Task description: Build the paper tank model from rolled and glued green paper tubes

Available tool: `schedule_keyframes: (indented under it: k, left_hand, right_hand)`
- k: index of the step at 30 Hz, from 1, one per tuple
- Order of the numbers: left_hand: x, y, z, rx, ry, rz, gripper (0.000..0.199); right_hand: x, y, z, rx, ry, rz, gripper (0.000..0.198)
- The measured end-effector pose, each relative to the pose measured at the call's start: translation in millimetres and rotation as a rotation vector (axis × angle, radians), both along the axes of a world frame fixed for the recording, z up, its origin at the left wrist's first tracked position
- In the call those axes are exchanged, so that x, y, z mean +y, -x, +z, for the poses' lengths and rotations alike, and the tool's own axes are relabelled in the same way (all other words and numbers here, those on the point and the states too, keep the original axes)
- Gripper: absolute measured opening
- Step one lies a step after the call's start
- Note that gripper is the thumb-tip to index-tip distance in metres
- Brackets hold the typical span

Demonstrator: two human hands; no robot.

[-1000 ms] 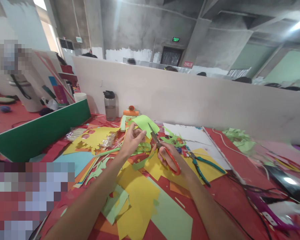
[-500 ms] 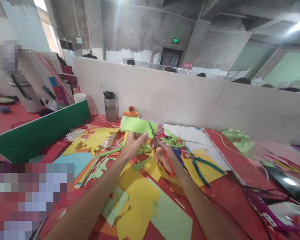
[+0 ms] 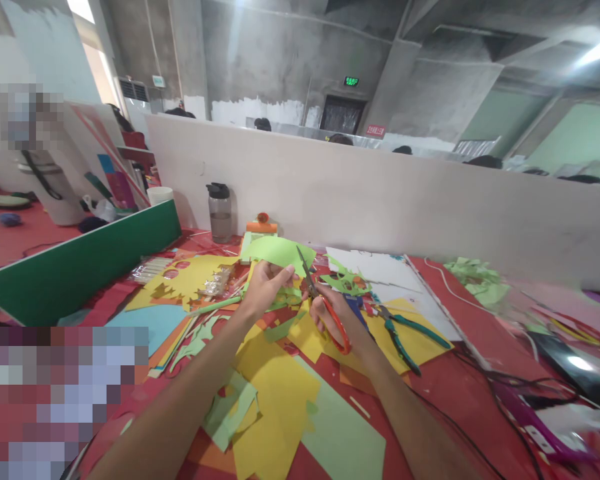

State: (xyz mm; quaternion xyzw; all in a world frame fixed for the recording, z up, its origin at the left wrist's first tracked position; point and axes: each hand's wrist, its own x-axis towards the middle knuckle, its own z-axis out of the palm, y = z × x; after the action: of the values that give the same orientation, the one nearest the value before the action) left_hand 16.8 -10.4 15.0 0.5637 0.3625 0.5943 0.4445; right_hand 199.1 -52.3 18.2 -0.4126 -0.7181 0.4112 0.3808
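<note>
A light green sheet of paper (image 3: 275, 251) is pinched between the thumb and fingers of my left hand (image 3: 267, 288), its far edge bowed upward. My right hand (image 3: 327, 313) is wrapped round the orange-and-yellow handles of a pair of scissors (image 3: 341, 337). The dark blades point up and away, across the right part of the green sheet. Whether they are biting into the paper I cannot tell. Below both hands lie yellow sheets (image 3: 273, 400) and green cut-offs (image 3: 233, 410).
Teal-handled pliers (image 3: 403, 337) rest on yellow paper at the right. A water bottle (image 3: 220, 213) stands by the white partition (image 3: 370, 193). Yellow paper with cut-out holes (image 3: 180, 283) lies left, near a green divider (image 3: 90, 250). A dark cable (image 3: 445, 420) runs along the right.
The green sheet now bows up more along its far edge. The scissors have shifted very slightly, their blades looking closer together. My left hand keeps its place.
</note>
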Motion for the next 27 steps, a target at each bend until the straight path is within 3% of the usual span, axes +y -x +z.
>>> schedule_keyframes:
  k: [7, 17, 27]
  left_hand:
    - [6.3, 3.8, -5.0, -0.126, -0.005, -0.089, 0.028]
    - [5.0, 5.2, -1.8, -0.057, -0.120, -0.116, 0.026]
    - [2.0, 4.6, 1.9, -0.034, -0.092, -0.094, 0.027]
  right_hand:
    - [5.8, -12.3, -2.0, -0.066, 0.034, 0.060, 0.058]
    - [5.8, -16.5, 4.6, -0.113, 0.083, 0.055, 0.045]
    - [2.5, -14.7, 9.3, -0.109, 0.077, 0.034, 0.045]
